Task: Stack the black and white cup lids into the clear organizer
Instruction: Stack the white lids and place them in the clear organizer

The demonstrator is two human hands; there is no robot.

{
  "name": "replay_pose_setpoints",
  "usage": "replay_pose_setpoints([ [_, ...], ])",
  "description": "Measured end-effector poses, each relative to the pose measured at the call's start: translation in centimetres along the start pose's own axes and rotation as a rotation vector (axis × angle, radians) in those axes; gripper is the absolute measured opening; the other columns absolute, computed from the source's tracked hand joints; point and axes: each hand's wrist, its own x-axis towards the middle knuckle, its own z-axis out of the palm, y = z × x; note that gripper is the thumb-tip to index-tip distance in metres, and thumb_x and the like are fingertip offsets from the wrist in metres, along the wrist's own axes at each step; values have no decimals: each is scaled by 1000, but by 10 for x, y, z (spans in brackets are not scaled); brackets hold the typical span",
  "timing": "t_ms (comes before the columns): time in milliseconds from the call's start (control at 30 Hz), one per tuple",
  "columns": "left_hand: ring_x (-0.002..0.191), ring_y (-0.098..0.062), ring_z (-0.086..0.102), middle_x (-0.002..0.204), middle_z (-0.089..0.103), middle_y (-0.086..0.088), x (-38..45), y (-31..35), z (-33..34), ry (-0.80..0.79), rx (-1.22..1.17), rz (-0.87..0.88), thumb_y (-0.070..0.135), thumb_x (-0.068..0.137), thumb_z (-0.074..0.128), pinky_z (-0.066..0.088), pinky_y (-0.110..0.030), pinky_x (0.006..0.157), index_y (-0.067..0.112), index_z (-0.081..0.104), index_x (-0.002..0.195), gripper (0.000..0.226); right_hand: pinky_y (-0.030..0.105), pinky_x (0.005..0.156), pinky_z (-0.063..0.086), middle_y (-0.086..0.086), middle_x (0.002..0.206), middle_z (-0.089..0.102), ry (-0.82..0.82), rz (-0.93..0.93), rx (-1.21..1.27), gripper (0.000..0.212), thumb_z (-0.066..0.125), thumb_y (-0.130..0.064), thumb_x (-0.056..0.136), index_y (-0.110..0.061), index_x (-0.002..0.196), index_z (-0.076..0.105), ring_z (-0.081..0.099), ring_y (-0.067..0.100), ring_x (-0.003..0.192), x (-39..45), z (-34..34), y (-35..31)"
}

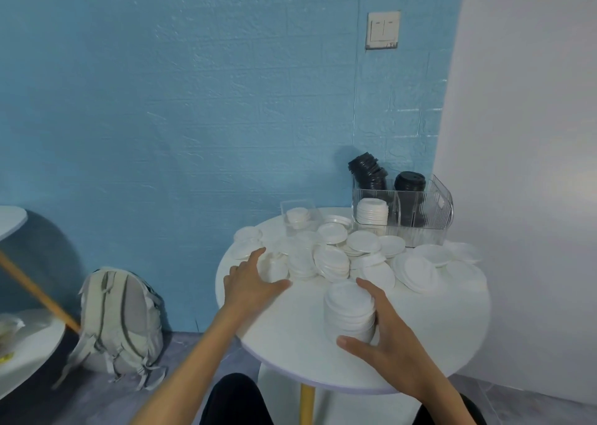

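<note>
Right hand (387,344) wraps a stack of white lids (350,311) at the near side of the round white bench (290,337), thumb in front, fingers behind. Left hand (248,282) spread, palm down, thumb and fingers around a short white stack (274,268) at the pile's left edge. Behind: loose white lids (361,250) scattered mid-bench. Small clear box (298,216) with a few white lids. Far right: clear organizer (433,211) holding white lids in front, black lids (368,172) behind. Backpack (119,321) on the floor, left.
</note>
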Motion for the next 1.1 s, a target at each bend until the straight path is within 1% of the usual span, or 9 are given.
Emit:
replay_pose_setpoints([
  [200, 142, -24, 39, 153, 47, 0, -15, 17, -10, 1, -190, 80, 50, 70, 87, 30, -38, 115, 32, 40, 151, 95, 27, 113, 37, -43, 145, 33, 7, 8, 1, 95, 80, -60, 70, -62, 142, 18, 40, -10, 134, 0, 0, 0],
  [367, 103, -9, 61, 126, 54, 8, -64, 55, -13, -55, -578, 271, 26, 71, 91, 50, -20, 81, 45, 33, 142, 94, 23, 111, 35, -44, 146, 31, 3, 5, -2, 94, 80, -59, 71, -60, 143, 19, 36, -11, 136, 0, 0, -2],
  [433, 101, -7, 62, 120, 52, 8, -76, 66, -8, -64, -669, 341, 22, 74, 88, 52, -19, 81, 55, 34, 141, 92, 24, 112, 35, -43, 146, 31, 4, 7, 0, 94, 80, -59, 71, -59, 143, 19, 36, -11, 136, 0, 0, -2],
  [533, 114, -7, 59, 131, 48, 16, -85, 79, 0, -105, -715, 411, 28, 76, 78, 52, -21, 94, 65, 49, 131, 73, 30, 113, 38, -38, 148, 35, -3, 20, 12, 94, 80, -57, 72, -57, 145, 20, 40, -8, 135, -1, 0, -3],
  [633, 122, -11, 58, 136, 56, 21, -84, 88, 2, -197, -743, 397, 33, 74, 71, 53, -28, 98, 56, 56, 128, 60, 31, 112, 41, -37, 145, 39, -6, 24, 17, 93, 81, -53, 73, -56, 145, 22, 43, -8, 133, -1, 0, -4],
  [800, 114, -11, 60, 134, 55, 10, -86, 93, -2, -205, -916, 382, 10, 93, 68, 52, -18, 86, 56, 36, 144, 75, 29, 113, 39, -39, 145, 37, -3, 25, 10, 94, 81, -56, 72, -57, 145, 21, 40, -10, 134, 0, 1, -3],
  [900, 104, 3, 63, 123, 61, 20, -92, 99, -1, -117, -986, 367, 15, 82, 70, 53, -17, 81, 44, 50, 133, 62, 24, 110, 38, -46, 141, 34, 4, 22, -1, 92, 80, -56, 73, -64, 140, 18, 40, -12, 132, -1, 0, -3],
  [967, 103, -1, 66, 113, 67, 18, -95, 100, 5, -107, -1028, 343, 20, 73, 72, 54, -18, 80, 35, 55, 122, 55, 19, 107, 36, -50, 141, 30, 2, 20, -8, 93, 79, -55, 74, -68, 139, 13, 37, -17, 132, -1, 0, -5],
  [1100, 110, -10, 64, 112, 67, 14, -102, 89, 23, -120, -969, 319, 35, 60, 86, 53, -24, 92, 31, 52, 113, 63, 22, 115, 33, -36, 157, 24, 1, 12, -2, 108, 78, -59, 75, -48, 156, 7, 29, -14, 141, 1, 1, -4],
])
